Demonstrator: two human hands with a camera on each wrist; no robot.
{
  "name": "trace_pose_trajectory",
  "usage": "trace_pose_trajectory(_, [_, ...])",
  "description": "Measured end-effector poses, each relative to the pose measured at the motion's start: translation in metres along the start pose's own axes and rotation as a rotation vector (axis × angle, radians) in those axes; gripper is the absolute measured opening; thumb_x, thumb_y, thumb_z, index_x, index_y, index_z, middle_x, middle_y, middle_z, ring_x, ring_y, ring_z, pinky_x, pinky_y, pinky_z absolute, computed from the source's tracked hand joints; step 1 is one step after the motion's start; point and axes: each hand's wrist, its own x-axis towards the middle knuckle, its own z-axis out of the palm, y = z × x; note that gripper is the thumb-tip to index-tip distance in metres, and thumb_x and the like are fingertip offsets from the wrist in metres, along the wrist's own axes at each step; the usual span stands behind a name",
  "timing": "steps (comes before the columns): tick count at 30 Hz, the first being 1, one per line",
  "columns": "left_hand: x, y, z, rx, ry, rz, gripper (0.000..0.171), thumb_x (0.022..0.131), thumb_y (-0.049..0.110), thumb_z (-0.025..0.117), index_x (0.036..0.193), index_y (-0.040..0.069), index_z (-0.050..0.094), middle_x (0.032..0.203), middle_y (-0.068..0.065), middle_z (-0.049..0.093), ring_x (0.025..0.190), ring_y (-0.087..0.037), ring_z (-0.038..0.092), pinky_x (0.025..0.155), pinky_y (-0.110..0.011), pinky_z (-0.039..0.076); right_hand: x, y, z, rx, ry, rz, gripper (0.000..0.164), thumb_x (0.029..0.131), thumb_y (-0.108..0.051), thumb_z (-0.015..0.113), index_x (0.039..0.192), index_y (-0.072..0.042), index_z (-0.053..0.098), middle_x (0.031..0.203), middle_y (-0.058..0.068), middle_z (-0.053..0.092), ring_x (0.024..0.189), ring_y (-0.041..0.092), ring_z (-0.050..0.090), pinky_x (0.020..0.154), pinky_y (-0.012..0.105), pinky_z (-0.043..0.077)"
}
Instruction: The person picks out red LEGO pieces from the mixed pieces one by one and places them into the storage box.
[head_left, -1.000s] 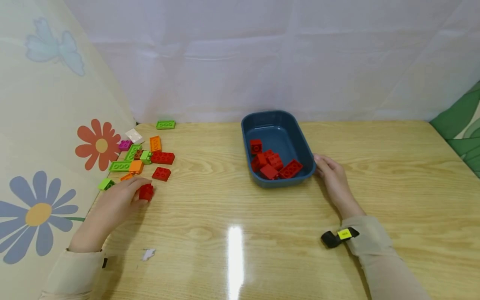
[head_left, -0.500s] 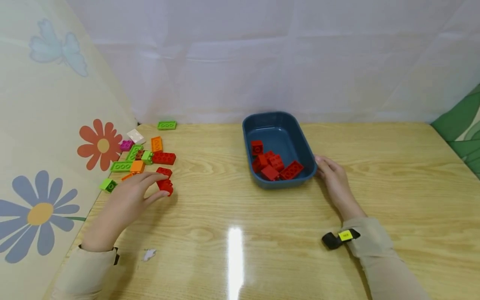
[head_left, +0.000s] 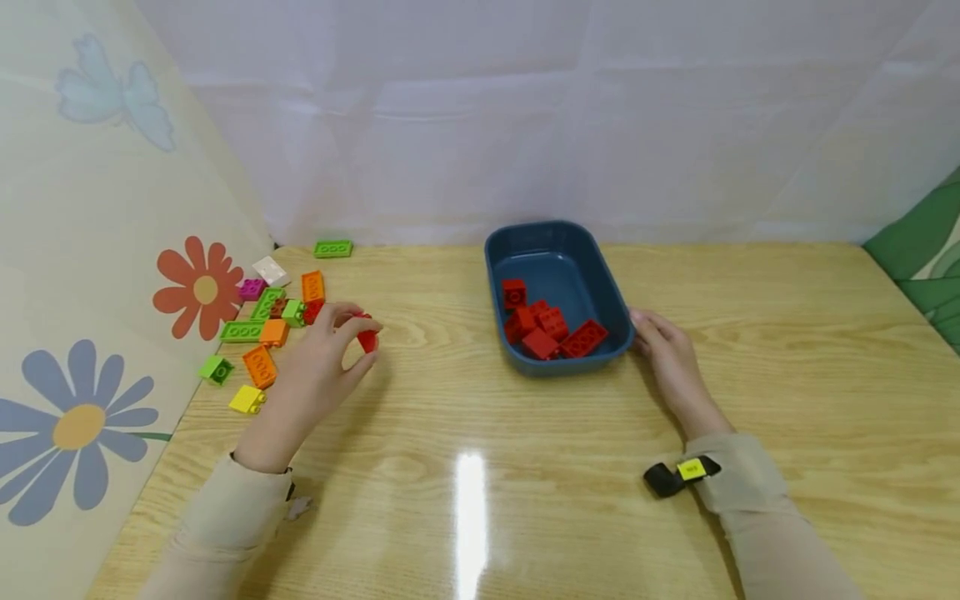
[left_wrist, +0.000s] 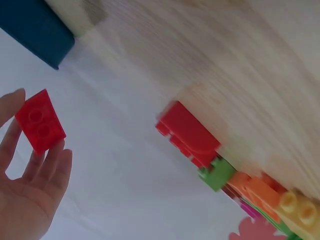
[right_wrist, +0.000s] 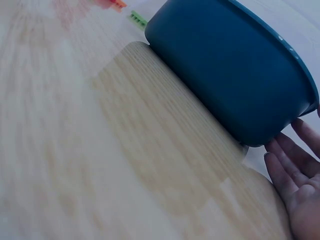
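My left hand (head_left: 318, 362) pinches a red toy brick (left_wrist: 40, 121) between thumb and fingers, over the left part of the table. In the left wrist view the brick shows round tube shapes on its face. A blue bin (head_left: 551, 367) stands right of centre, with several red bricks (head_left: 540, 342) in its near half. My right hand (head_left: 667, 358) is at the bin's near right side. Its extended fingers touch the outer wall just under the rim in the right wrist view. Another red brick (left_wrist: 187, 132) lies on the table, mostly hidden behind my left hand in the head view.
Green, orange, white and purple bricks lie clustered at the table's left edge, with a yellow brick (head_left: 247, 399) nearest me. A flat green piece (head_left: 333, 249) lies at the back. A paper scrap (head_left: 298, 507) is by my left sleeve. Cloth walls (head_left: 540, 125) border the table.
My left hand, pinching red, has moved right and away from me, towards the bin. The yellow brick has come into view behind it. The right hand and bin have stayed put.
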Motion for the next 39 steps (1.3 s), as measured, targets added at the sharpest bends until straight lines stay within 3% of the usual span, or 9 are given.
trace_pose_trajectory(5, [0.014,0.015,0.006,-0.006,0.005,0.026,0.036,0.08,0.02,0.072,0.113,0.01,0.063,0.123,-0.016,0.056,0.084,-0.029,0.062,0.064,-0.042,0.059,0.0,-0.001,0.001,0.01,-0.001,-0.003,0.015,0.093,-0.016,0.055,0.093,-0.019,0.07,0.09,-0.017,0.072,0.084,-0.003,0.065,0.073,0.006,0.053])
trace_pose_trajectory(14, [0.038,0.037,0.016,0.026,-0.033,0.154,0.039,0.082,0.024,0.07,0.117,0.011,0.061,0.124,-0.014,0.058,0.098,-0.027,0.061,0.079,-0.042,0.058,0.0,0.0,-0.001,0.007,0.007,0.0,0.015,0.093,-0.017,0.055,0.092,-0.02,0.07,0.09,-0.018,0.072,0.084,-0.003,0.065,0.073,0.006,0.053])
trace_pose_trajectory(21, [0.049,0.047,0.025,0.018,-0.051,0.236,0.044,0.084,0.034,0.066,0.121,0.012,0.059,0.124,-0.011,0.059,0.099,-0.024,0.062,0.085,-0.041,0.057,-0.001,-0.002,0.0,-0.009,0.006,0.01,0.014,0.093,-0.018,0.056,0.093,-0.022,0.069,0.091,-0.019,0.072,0.085,-0.004,0.064,0.073,0.006,0.052])
trace_pose_trajectory(27, [0.058,0.055,0.028,-0.029,-0.035,0.243,0.041,0.082,0.036,0.067,0.115,0.013,0.061,0.122,-0.009,0.06,0.103,-0.021,0.06,0.087,-0.04,0.056,-0.001,-0.003,0.001,-0.02,0.006,0.012,0.013,0.093,-0.019,0.055,0.093,-0.02,0.069,0.091,-0.018,0.071,0.085,-0.003,0.065,0.073,0.006,0.052])
trace_pose_trajectory(34, [0.068,0.063,0.03,-0.017,-0.037,0.279,0.038,0.084,0.035,0.066,0.115,0.013,0.062,0.122,-0.009,0.061,0.104,-0.02,0.059,0.089,-0.038,0.056,0.0,-0.004,0.001,-0.052,0.005,0.024,0.013,0.093,-0.021,0.055,0.094,-0.021,0.068,0.092,-0.019,0.071,0.086,-0.004,0.064,0.074,0.005,0.052])
trace_pose_trajectory(39, [0.078,0.068,0.03,-0.02,-0.046,0.276,0.047,0.087,0.036,0.062,0.125,0.01,0.055,0.124,-0.009,0.06,0.106,-0.02,0.058,0.091,-0.038,0.055,0.0,-0.003,0.001,-0.027,-0.003,0.015,0.013,0.093,-0.018,0.055,0.094,-0.019,0.068,0.092,-0.018,0.071,0.086,-0.003,0.064,0.074,0.006,0.052])
